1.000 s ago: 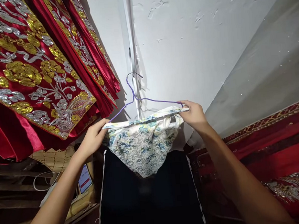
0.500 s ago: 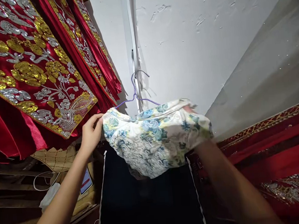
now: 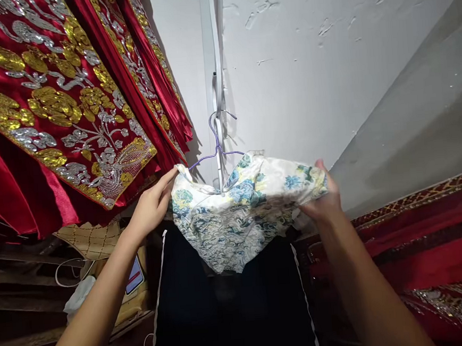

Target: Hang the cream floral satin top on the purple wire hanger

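Observation:
A white blouse with blue and green flowers [image 3: 235, 220] hangs in front of me on a purple hanger [image 3: 218, 148]. The hanger's hook is at a white metal upright [image 3: 213, 41] by the wall. My left hand [image 3: 153, 208] is closed at the blouse's left shoulder, fingertips against the fabric by the neckline. With my right hand [image 3: 324, 195] I grip the right sleeve, thumb on top, and the cloth stretches out sideways. The lower part of the hanger is hidden inside the blouse.
Red satin garments with gold and silver sequins [image 3: 62, 111] hang at upper left. A phone [image 3: 134, 276] lies on a yellowish surface at lower left, near a white cable [image 3: 57, 277]. Red embroidered fabric [image 3: 433, 253] lies at right. Below the blouse is black cloth [image 3: 227, 322] with white edging.
My right hand has shifted from inside or behind the blouse's right shoulder out to the sleeve, pulling it straight. My left hand stays at the left shoulder. The view has shifted slightly.

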{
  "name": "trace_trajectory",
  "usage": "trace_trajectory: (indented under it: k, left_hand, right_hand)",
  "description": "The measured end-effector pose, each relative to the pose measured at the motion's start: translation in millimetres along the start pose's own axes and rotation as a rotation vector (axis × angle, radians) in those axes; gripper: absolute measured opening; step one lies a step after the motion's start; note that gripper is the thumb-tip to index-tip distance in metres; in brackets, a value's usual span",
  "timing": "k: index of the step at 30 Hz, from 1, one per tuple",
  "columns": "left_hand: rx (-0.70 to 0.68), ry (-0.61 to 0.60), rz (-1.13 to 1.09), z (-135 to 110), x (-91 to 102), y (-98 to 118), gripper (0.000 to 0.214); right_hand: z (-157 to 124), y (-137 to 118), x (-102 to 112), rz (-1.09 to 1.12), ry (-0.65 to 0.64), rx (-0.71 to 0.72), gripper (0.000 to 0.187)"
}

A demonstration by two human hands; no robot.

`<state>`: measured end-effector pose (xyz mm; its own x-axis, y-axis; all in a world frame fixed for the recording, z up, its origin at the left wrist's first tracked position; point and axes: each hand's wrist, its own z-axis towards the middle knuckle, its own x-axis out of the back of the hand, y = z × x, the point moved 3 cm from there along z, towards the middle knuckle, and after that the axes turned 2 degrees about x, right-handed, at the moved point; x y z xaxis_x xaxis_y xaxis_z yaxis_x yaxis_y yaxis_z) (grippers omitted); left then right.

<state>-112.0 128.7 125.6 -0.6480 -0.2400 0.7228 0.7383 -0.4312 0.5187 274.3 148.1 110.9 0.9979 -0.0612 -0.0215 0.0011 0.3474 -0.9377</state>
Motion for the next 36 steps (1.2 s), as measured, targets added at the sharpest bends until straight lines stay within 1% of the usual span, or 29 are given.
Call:
trace_trajectory:
  k: [1, 2, 3, 5, 6, 8, 10, 11, 12, 13, 15, 16, 17, 18, 19, 20, 21, 23, 24, 25, 26, 27, 28, 30, 31, 33, 34, 35, 36]
  left_hand:
    - [-0.01, 0.003, -0.005, 4.4, 0.4, 3.8, 0.058]
    - [-0.015, 0.009, -0.012, 9.6, 1.1, 7.7, 0.059]
    - [-0.022, 0.012, -0.023, 15.4, 2.1, 11.8, 0.059]
    - [-0.052, -0.003, -0.06, 28.3, 4.6, 20.3, 0.056]
    - [-0.067, -0.009, -0.084, 35.0, 6.4, 24.2, 0.053]
    - [-0.069, 0.014, -0.112, 48.0, 10.7, 29.3, 0.041]
    - [-0.036, 0.079, -0.093, 58.7, 15.0, 30.0, 0.025]
    - [-0.017, 0.114, -0.074, 62.1, 16.4, 28.9, 0.023]
    - [-0.002, 0.142, -0.059, 63.9, 17.1, 27.2, 0.026]
    - [0.008, 0.166, -0.054, 63.7, 17.1, 25.0, 0.028]
    - [0.018, 0.201, -0.077, 57.1, 15.0, 20.3, 0.028]
    - [0.017, 0.203, -0.104, 51.2, 12.6, 18.7, 0.028]
    - [0.01, 0.193, -0.142, 44.3, 9.4, 18.2, 0.03]
    - [-0.003, 0.168, -0.19, 37.0, 5.4, 19.2, 0.032]
    - [-0.026, 0.135, -0.242, 29.9, 1.0, 22.4, 0.034]
    - [-0.066, 0.097, -0.294, 23.4, -3.5, 28.0, 0.037]
    - [-0.123, 0.058, -0.338, 17.8, -7.8, 36.2, 0.041]
    - [-0.275, -0.025, -0.4, 9.4, -14.4, 59.0, 0.052]
    - [-0.354, -0.076, -0.428, 6.5, -16.7, 72.2, 0.058]
    - [-0.42, -0.135, -0.459, 4.2, -18.1, 85.5, 0.064]
    - [-0.466, -0.197, -0.493, 2.5, -18.7, 97.9, 0.069]
    - [-0.495, -0.259, -0.529, 1.3, -18.2, 108.8, 0.072]
    - [-0.513, -0.32, -0.56, 0.3, -17.0, 117.9, 0.073]
    - [-0.519, -0.419, -0.592, -0.3, -12.7, 128.3, 0.071]
    - [-0.502, -0.457, -0.587, 0.5, -10.1, 128.7, 0.065]
    - [-0.407, -0.465, -0.565, 5.2, -4.3, 118.5, 0.046]
    - [-0.329, -0.454, -0.562, 8.6, -1.8, 108.1, 0.04]
    - [-0.24, -0.437, -0.582, 12.1, 0.2, 94.9, 0.043]
    - [-0.141, -0.419, -0.624, 15.1, 1.5, 79.3, 0.05]
  right_hand:
    - [-2.3, -6.4, 7.1, 0.042, 0.014, -0.043, 0.081]
    - [-4.7, -14.5, 12.4, 0.074, 0.016, -0.085, 0.085]
    - [-6.6, -24.0, 15.2, 0.087, -0.003, -0.12, 0.081]
    - [-6.6, -44.2, 12.3, 0.065, -0.068, -0.14, 0.054]
    - [-4.1, -53.5, 7.1, 0.061, -0.084, -0.125, 0.046]
    - [4.5, -68.0, -8.4, 0.092, -0.054, -0.058, 0.045]
    - [12.5, -76.1, -28.2, 0.143, -0.016, 0.019, 0.04]
    - [14.2, -77.9, -39.3, 0.156, -0.05, 0.032, 0.039]
    - [13.5, -78.6, -50.2, 0.161, -0.129, 0.022, 0.04]
    - [10.2, -78.5, -60.6, 0.159, -0.254, -0.006, 0.042]
    - [-3.9, -76.1, -76.8, 0.151, -0.61, -0.084, 0.048]
    - [-13.0, -73.6, -81.5, 0.156, -0.797, -0.127, 0.053]
    - [-21.7, -69.8, -84.0, 0.168, -0.956, -0.169, 0.059]
    - [-28.1, -64.5, -85.0, 0.185, -1.061, -0.203, 0.065]
    - [-31.2, -57.3, -85.5, 0.195, -1.091, -0.224, 0.067]
    - [-30.8, -48.3, -86.1, 0.186, -1.042, -0.225, 0.066]
    - [-27.7, -38.1, -87.2, 0.147, -0.937, -0.2, 0.063]
    - [-18.3, -17.9, -91.0, 0.006, -0.667, -0.076, 0.058]
    - [-14.1, -9.0, -93.8, -0.064, -0.557, 0.0, 0.059]
    - [-10.9, -1.0, -97.2, -0.111, -0.493, 0.066, 0.06]
    - [-8.6, 6.2, -100.3, -0.125, -0.471, 0.11, 0.059]
    - [-6.9, 12.9, -102.1, -0.115, -0.477, 0.124, 0.055]
    - [-5.8, 19.1, -101.5, -0.093, -0.491, 0.107, 0.048]
    - [-6.0, 29.6, -92.6, -0.049, -0.522, -0.006, 0.034]
    - [-7.8, 33.5, -84.7, -0.029, -0.536, -0.08, 0.032]
    - [-14.1, 37.5, -63.6, 0.039, -0.525, -0.215, 0.038]
    - [-17.6, 37.6, -51.3, 0.09, -0.488, -0.265, 0.041]
    - [-20.6, 36.6, -38.0, 0.146, -0.418, -0.299, 0.043]
    - [-22.4, 34.6, -23.7, 0.2, -0.31, -0.313, 0.044]
